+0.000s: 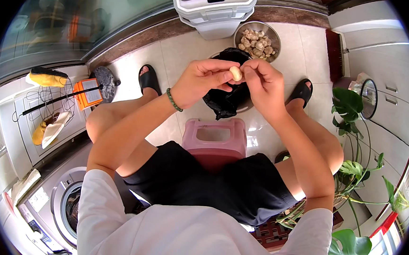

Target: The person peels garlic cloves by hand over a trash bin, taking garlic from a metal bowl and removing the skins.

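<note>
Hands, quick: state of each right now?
Left hand: closed on a garlic clove.
Right hand: closed in a pinch beside it; whether anything's held can't be told.

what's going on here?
A person's left hand pinches a small, smooth, pale piece, perhaps a garlic clove, with the right hand's fingertips right beside it. Both hands are above a black bag on the floor. Just beyond it stands a metal bowl of rougher, brownish-white pieces.
</note>
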`<state>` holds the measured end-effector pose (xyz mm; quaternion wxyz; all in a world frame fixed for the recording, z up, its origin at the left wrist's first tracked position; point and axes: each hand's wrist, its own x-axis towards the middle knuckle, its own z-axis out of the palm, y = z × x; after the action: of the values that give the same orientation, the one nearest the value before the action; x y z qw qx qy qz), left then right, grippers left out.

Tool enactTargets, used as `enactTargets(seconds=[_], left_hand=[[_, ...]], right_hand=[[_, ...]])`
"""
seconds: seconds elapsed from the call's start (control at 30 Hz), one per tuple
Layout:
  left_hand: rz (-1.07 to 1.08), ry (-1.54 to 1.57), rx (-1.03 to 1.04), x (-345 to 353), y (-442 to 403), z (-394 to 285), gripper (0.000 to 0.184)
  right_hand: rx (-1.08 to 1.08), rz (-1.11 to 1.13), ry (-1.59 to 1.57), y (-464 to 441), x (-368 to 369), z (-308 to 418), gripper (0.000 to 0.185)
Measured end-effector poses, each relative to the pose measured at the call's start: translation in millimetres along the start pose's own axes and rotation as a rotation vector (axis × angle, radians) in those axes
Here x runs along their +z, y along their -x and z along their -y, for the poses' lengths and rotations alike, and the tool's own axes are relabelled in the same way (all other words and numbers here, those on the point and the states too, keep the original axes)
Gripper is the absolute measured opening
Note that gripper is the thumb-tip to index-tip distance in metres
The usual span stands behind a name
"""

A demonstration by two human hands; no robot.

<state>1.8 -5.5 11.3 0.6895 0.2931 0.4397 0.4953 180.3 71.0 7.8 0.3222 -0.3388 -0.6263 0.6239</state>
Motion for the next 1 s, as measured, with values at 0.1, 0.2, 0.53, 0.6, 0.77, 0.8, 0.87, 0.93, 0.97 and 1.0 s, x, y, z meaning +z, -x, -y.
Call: enactTargets(seconds=[0.1,0.2,0.53,0.6,0.77,0.8,0.87,0.93,0.97,1.0], left_hand=[[-0.023,0.055,0.006,-1.4,-0.2,-0.8,0.033],[-0.002,0.073,0.008,-3.5,-0.1,1.8,0.034],[-0.024,-0.053,0.085,2.6,4.8,1.5,0.031],[-0.021,-0.039,0.076,1.0,4.6,1.0,0.031],[-0.005,-0.010,0.112,0.6,4.8,-0.3,0.029],[0.000,-0.013,0.105,0.4,5.4,-0.5,0.029],[0.006,-0.047,0.098,0.2,6.0,-0.8,0.029],[0.025,-0.049,0.110,-0.3,5.5,0.6,0.029],[0.033,-0.043,0.130,-0.2,5.6,2.1,0.030],[0.041,-0.054,0.123,-1.7,6.0,2.1,0.030]], right_hand=[[-0.118,-0.018,-0.082,-1.6,3.4,2.8,0.004],[-0.294,-0.023,0.141,-1.4,0.5,5.2,0.006],[-0.282,-0.029,0.243,1.9,1.5,3.8,0.007],[-0.223,-0.036,0.132,0.9,1.7,2.6,0.006],[-0.240,0.046,-0.048,0.4,4.7,10.4,0.009],[-0.238,0.038,-0.052,0.5,3.3,10.5,0.009],[-0.149,0.119,-0.156,0.4,-1.4,9.2,0.012],[-0.135,0.131,-0.171,-0.4,-2.5,9.7,0.011],[-0.118,0.158,-0.182,0.2,-3.4,10.4,0.010],[-0.123,0.145,-0.189,0.2,-2.7,11.3,0.010]])
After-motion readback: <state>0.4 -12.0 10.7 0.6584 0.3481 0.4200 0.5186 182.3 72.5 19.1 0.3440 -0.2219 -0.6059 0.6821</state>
